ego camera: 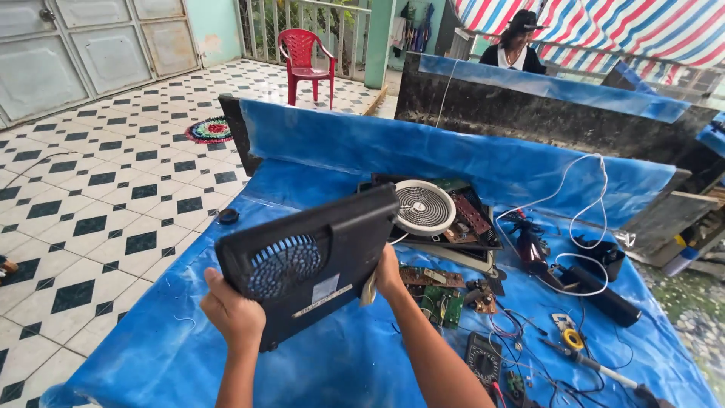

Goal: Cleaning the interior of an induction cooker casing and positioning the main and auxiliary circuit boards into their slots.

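A black plastic cooker base cover (332, 249) with a round fan grille (285, 263) is lifted above the blue tarp-covered table (317, 181), its underside toward me. My left hand (232, 313) grips its lower left corner. My right hand (387, 273) grips its right edge. Behind the cover lies the opened cooker body (461, 227) with a round white heating coil (424, 207) and exposed boards.
Green circuit boards (440, 297), a multimeter (483, 357), a soldering iron (596, 366), a solder reel (572, 338), white cables (581, 227) and black adapters lie on the right. A small black cap (228, 216) sits at the left edge. A red chair (306, 64) and a seated person (516, 47) are beyond.
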